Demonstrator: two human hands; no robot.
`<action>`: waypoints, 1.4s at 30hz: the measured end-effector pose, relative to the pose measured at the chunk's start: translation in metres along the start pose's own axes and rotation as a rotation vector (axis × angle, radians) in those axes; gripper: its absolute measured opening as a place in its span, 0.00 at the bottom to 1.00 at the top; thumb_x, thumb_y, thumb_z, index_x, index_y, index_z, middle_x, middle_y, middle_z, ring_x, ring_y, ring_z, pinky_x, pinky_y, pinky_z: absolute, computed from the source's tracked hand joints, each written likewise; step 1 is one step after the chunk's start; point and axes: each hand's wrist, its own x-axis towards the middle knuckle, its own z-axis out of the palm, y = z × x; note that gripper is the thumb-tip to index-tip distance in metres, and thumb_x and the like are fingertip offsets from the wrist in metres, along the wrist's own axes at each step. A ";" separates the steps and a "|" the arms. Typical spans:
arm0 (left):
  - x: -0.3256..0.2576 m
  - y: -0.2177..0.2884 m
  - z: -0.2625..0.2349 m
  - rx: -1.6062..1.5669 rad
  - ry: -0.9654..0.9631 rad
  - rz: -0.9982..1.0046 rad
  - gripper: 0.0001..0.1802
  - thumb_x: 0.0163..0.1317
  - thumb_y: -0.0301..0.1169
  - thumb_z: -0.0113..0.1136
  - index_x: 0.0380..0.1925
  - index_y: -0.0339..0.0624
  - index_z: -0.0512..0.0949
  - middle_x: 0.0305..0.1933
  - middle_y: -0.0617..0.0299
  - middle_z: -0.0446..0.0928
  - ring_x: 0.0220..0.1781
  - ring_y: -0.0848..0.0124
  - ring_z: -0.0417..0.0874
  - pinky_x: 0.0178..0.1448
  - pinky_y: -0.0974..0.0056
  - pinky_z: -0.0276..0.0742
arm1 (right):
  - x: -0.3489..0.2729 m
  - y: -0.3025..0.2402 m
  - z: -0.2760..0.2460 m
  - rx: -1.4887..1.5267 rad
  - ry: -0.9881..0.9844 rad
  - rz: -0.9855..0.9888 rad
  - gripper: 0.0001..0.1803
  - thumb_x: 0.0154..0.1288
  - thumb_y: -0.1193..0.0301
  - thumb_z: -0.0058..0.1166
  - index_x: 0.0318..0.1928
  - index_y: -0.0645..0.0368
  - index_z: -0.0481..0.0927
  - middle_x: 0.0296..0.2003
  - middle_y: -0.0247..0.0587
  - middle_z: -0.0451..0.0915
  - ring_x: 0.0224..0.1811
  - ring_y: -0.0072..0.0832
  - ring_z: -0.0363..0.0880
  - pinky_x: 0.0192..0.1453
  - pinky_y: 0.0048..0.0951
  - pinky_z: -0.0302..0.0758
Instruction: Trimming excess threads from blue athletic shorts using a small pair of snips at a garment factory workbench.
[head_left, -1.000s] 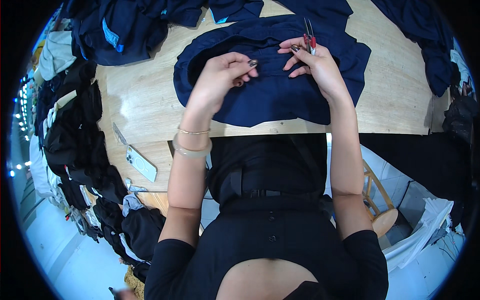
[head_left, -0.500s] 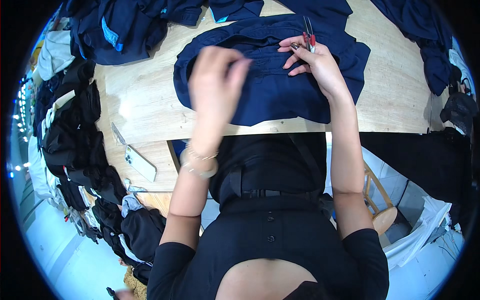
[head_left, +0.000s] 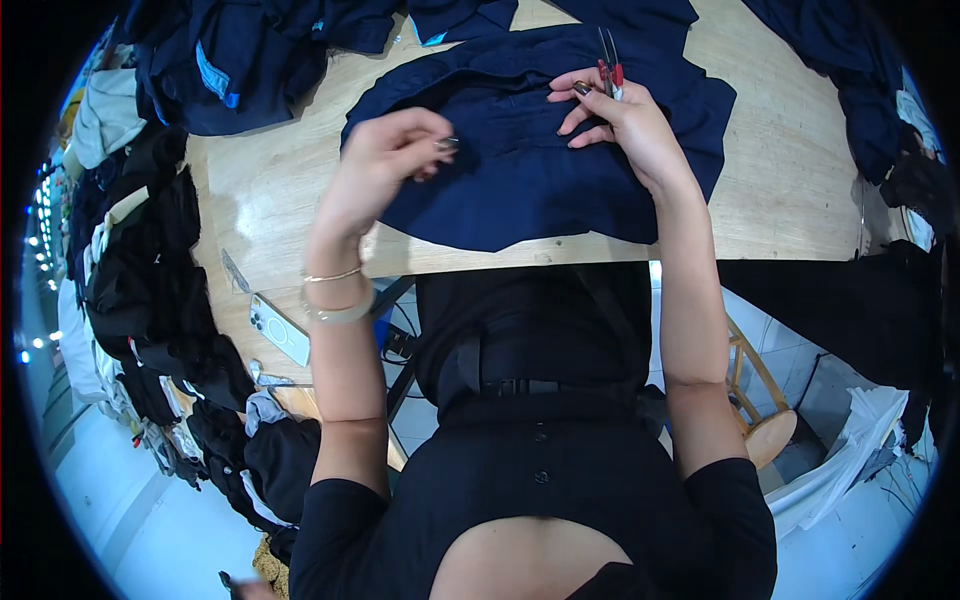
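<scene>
A dark navy garment (head_left: 540, 190) lies spread on the pale wooden table, its waistband-like opening and stitched seams facing up. My right hand (head_left: 640, 125) rests over its right half, with a pair of thread snips (head_left: 611, 75) tucked in it. The snips have red grips, and their thin blades point away from me. Fingers of that hand are bent, tips on or just above the cloth. Above the garment's left part, my left hand (head_left: 395, 160) is closed in a pinch, slightly blurred; what sits between thumb and fingertips is too small to make out.
More navy garments (head_left: 240, 60) are heaped at the far left, others (head_left: 850, 80) at the far right. A white phone (head_left: 280, 328) lies on the table's lower left. Black clothes (head_left: 150, 270) are piled along the left side. A wooden stool (head_left: 770, 440) stands below right.
My left hand has moved left and toward me, away from the garment's middle, and its fingers have closed together. My right hand and the snips have barely shifted.
</scene>
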 end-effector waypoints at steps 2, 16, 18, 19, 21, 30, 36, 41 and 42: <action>-0.008 0.006 -0.012 -0.219 0.200 0.035 0.07 0.64 0.29 0.59 0.39 0.38 0.79 0.30 0.68 0.78 0.30 0.81 0.74 0.36 0.77 0.70 | -0.001 0.002 -0.005 -0.021 0.025 0.005 0.15 0.73 0.69 0.44 0.51 0.63 0.79 0.44 0.44 0.82 0.34 0.23 0.83 0.37 0.21 0.82; 0.031 -0.023 0.097 0.767 0.450 0.456 0.06 0.53 0.22 0.64 0.31 0.36 0.76 0.34 0.53 0.73 0.37 0.54 0.79 0.41 0.57 0.77 | -0.002 -0.002 0.002 -0.016 0.019 0.007 0.15 0.73 0.69 0.44 0.51 0.62 0.79 0.44 0.44 0.82 0.34 0.23 0.83 0.38 0.22 0.82; 0.033 -0.020 0.090 0.790 0.440 0.490 0.04 0.54 0.22 0.62 0.29 0.35 0.76 0.31 0.52 0.75 0.34 0.54 0.80 0.39 0.57 0.77 | -0.001 -0.003 0.001 -0.047 0.020 0.002 0.16 0.73 0.72 0.39 0.50 0.64 0.78 0.46 0.49 0.81 0.36 0.27 0.84 0.40 0.25 0.83; 0.034 -0.019 0.087 0.786 0.381 0.441 0.05 0.54 0.21 0.63 0.30 0.35 0.77 0.31 0.52 0.77 0.34 0.54 0.81 0.38 0.58 0.77 | -0.001 -0.004 0.002 -0.047 0.020 0.001 0.16 0.73 0.72 0.39 0.50 0.64 0.78 0.46 0.49 0.81 0.36 0.27 0.84 0.40 0.25 0.83; 0.036 -0.019 0.080 0.783 0.325 0.390 0.06 0.53 0.21 0.64 0.31 0.35 0.77 0.32 0.53 0.79 0.34 0.55 0.82 0.37 0.60 0.77 | -0.003 -0.008 0.004 -0.034 0.053 0.005 0.15 0.73 0.72 0.41 0.50 0.61 0.79 0.40 0.42 0.82 0.29 0.21 0.80 0.33 0.19 0.78; 0.046 -0.009 0.058 0.811 0.243 0.552 0.04 0.59 0.19 0.57 0.34 0.31 0.77 0.30 0.51 0.80 0.33 0.60 0.84 0.40 0.63 0.79 | -0.017 -0.026 -0.008 -0.316 0.209 -0.196 0.13 0.70 0.62 0.54 0.45 0.59 0.77 0.28 0.29 0.76 0.29 0.16 0.69 0.34 0.18 0.65; 0.056 -0.013 0.051 0.768 0.135 0.455 0.04 0.63 0.18 0.52 0.35 0.29 0.75 0.29 0.50 0.81 0.35 0.62 0.85 0.42 0.64 0.80 | -0.019 -0.021 -0.010 -0.677 0.180 -0.467 0.11 0.63 0.67 0.60 0.43 0.59 0.79 0.32 0.35 0.79 0.35 0.27 0.78 0.41 0.26 0.72; 0.059 -0.013 0.045 0.766 0.077 0.389 0.04 0.64 0.19 0.51 0.36 0.30 0.75 0.30 0.49 0.81 0.36 0.61 0.85 0.44 0.63 0.79 | -0.017 -0.024 0.001 -1.047 0.138 -0.612 0.10 0.57 0.71 0.63 0.38 0.59 0.80 0.34 0.37 0.78 0.38 0.34 0.79 0.42 0.31 0.76; 0.060 -0.012 0.045 0.781 0.068 0.375 0.05 0.64 0.20 0.51 0.37 0.30 0.75 0.31 0.49 0.81 0.37 0.60 0.85 0.45 0.63 0.79 | -0.017 -0.025 0.003 -1.047 0.133 -0.611 0.10 0.57 0.71 0.63 0.38 0.59 0.80 0.34 0.37 0.78 0.38 0.34 0.79 0.42 0.31 0.76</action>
